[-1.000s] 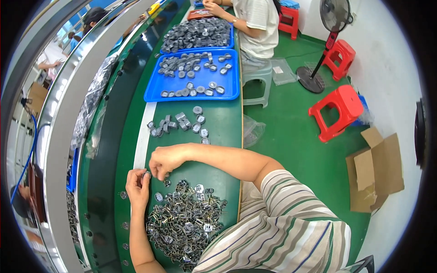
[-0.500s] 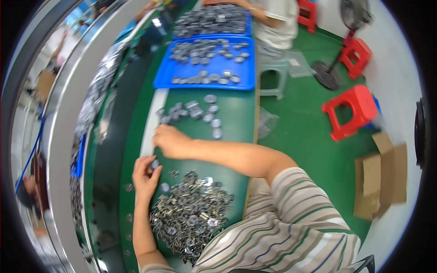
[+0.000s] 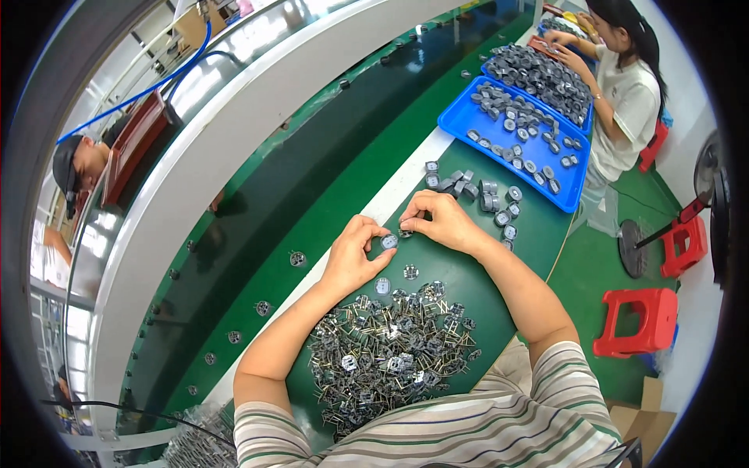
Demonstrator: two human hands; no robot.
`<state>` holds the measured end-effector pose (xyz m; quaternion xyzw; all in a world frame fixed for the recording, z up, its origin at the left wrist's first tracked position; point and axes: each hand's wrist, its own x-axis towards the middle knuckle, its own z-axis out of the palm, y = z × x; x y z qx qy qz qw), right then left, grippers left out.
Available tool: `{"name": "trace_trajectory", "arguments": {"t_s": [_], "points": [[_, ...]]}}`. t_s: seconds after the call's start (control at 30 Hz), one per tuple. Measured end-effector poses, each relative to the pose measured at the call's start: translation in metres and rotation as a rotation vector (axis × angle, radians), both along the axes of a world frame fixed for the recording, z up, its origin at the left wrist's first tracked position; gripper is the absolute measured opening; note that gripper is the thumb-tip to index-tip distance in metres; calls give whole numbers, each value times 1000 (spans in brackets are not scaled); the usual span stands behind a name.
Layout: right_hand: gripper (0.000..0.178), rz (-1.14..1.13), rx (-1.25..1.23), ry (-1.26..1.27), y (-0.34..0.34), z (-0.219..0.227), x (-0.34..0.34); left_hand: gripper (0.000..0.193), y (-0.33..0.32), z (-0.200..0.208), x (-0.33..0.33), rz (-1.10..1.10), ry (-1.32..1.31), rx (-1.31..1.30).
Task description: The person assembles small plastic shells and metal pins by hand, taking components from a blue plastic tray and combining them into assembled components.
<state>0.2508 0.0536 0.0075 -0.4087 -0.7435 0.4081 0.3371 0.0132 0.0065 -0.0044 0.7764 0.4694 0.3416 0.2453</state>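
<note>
My left hand (image 3: 355, 257) has thumb and fingers closed round a grey round part (image 3: 388, 242) with a pale face. Close by on its right, my right hand (image 3: 443, 222) pinches a small dark round board (image 3: 405, 232), partly covered by the fingertips. The two parts are near each other; whether they touch I cannot tell. Just below the hands lie a loose pale-faced disc (image 3: 382, 286) and a small round circuit board (image 3: 410, 272). Nearer me spreads a heap of small round circuit boards with metal pins (image 3: 382, 359). Several grey round parts (image 3: 489, 199) stand beyond my right hand.
A blue tray (image 3: 452, 123) of grey round parts sits farther up the green table, with another heaped tray (image 3: 538, 74) behind it. A co-worker (image 3: 628, 93) works there. Left of a white strip runs a green conveyor carrying scattered boards (image 3: 297, 258). A red stool (image 3: 638, 316) stands at right.
The whole view has turned, so the table now slants toward the upper right. My right hand has come away from the white strip beside the grey parts, and both hands are now close together.
</note>
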Motion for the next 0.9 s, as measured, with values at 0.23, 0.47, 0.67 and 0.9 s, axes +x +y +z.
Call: {"name": "trace_trajectory", "arguments": {"t_s": [0.23,0.47,0.67,0.9], "points": [[14,-96,-72,43,-4,-6,-17,47,-4,14,6,16,73,-70],[13,-122,264,-160,-2,-11,-1,48,-2,15,0,-114,127,-86],[14,-9,212,-73,-10,-5,-14,44,-4,14,3,-6,110,-59],[15,87,304,-131,-11,-12,-16,42,-1,12,3,-45,101,-92]]}}
